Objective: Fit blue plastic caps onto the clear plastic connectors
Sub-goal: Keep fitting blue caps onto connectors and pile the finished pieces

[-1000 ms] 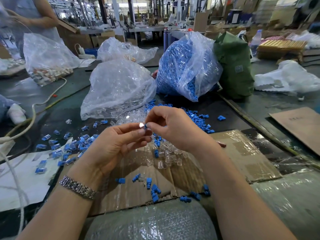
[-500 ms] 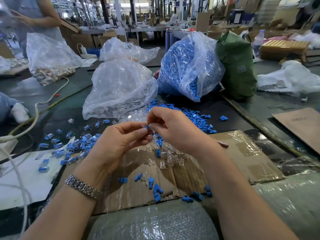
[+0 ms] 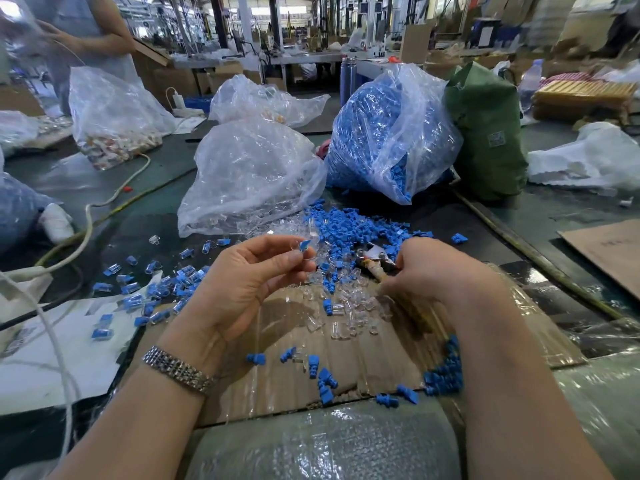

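My left hand point(image 3: 249, 282) pinches a clear connector with a blue cap on it point(image 3: 303, 245) between thumb and fingertips, held above the table. My right hand point(image 3: 436, 271) is lower and to the right, with its fingers curled around the handle of a pair of pliers point(image 3: 372, 255) lying among the parts. Loose blue caps point(image 3: 346, 226) are heaped just beyond my hands. Clear connectors point(image 3: 349, 306) lie scattered on the taped cardboard sheet point(image 3: 363, 358) between my wrists. Several capped pieces point(image 3: 162, 289) lie to the left.
A clear bag full of blue caps point(image 3: 388, 133) and a clear bag of connectors point(image 3: 249, 174) stand behind the piles, beside a green bag point(image 3: 485, 133). A white cable point(image 3: 86, 220) crosses the left side. A bubble-wrapped roll point(image 3: 329, 445) lies nearest me. Another person point(image 3: 86, 29) stands far left.
My hands have parted. The right hand let go of the piece and dropped right onto the pliers, which now show. The left hand keeps the capped connector.
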### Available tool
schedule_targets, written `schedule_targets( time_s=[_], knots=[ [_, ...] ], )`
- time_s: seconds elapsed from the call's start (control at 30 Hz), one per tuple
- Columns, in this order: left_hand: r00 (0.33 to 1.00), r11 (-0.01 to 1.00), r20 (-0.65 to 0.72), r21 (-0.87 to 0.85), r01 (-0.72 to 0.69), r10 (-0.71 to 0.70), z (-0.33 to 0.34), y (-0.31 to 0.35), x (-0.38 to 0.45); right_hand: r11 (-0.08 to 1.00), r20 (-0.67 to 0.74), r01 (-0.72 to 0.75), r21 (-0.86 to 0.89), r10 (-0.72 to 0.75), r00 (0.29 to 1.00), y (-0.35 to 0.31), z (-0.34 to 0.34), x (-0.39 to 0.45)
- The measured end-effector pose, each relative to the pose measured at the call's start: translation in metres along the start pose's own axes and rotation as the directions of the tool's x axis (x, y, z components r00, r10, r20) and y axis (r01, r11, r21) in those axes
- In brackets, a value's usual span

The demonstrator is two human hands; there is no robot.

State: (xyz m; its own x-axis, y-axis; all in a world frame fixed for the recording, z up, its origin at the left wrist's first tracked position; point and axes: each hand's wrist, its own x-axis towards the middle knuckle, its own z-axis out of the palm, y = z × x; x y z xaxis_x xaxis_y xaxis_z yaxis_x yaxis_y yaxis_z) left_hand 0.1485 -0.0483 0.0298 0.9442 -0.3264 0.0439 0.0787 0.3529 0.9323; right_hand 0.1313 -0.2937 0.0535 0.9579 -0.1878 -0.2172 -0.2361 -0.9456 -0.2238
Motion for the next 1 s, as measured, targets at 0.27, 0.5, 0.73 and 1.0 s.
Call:
schedule_targets(
  time_s=[0.27, 0.5, 0.73, 1.0],
  knots=[
    [0.999, 1.0, 0.034, 0.028, -0.004, 0.003, -0.003, 0.0, 0.0, 0.987, -0.047, -0.128, -0.098, 0.124, 0.991, -0.003, 0.005, 0.008],
    [1.0, 1.0, 0.006, 0.028, 0.007, -0.007, -0.003, -0.001, 0.001, 1.0, -0.079, 0.009, 0.015, -0.008, 0.997, -0.007, 0.009, 0.005],
    [0.997, 0.996, -0.078, -0.085, -0.008, 0.001, -0.005, 0.0, 0.002, 0.935, -0.079, 0.114, 0.336, -0.093, 0.993, -0.006, -0.01, -0.004],
    [0.995, 0.993, -0.095, -0.116, -0.03, 0.019, -0.01, -0.003, 0.007, 0.651, 0.177, 0.221, 0.726, -0.488, 0.855, -0.03, -0.011, -0.03]
  ],
)
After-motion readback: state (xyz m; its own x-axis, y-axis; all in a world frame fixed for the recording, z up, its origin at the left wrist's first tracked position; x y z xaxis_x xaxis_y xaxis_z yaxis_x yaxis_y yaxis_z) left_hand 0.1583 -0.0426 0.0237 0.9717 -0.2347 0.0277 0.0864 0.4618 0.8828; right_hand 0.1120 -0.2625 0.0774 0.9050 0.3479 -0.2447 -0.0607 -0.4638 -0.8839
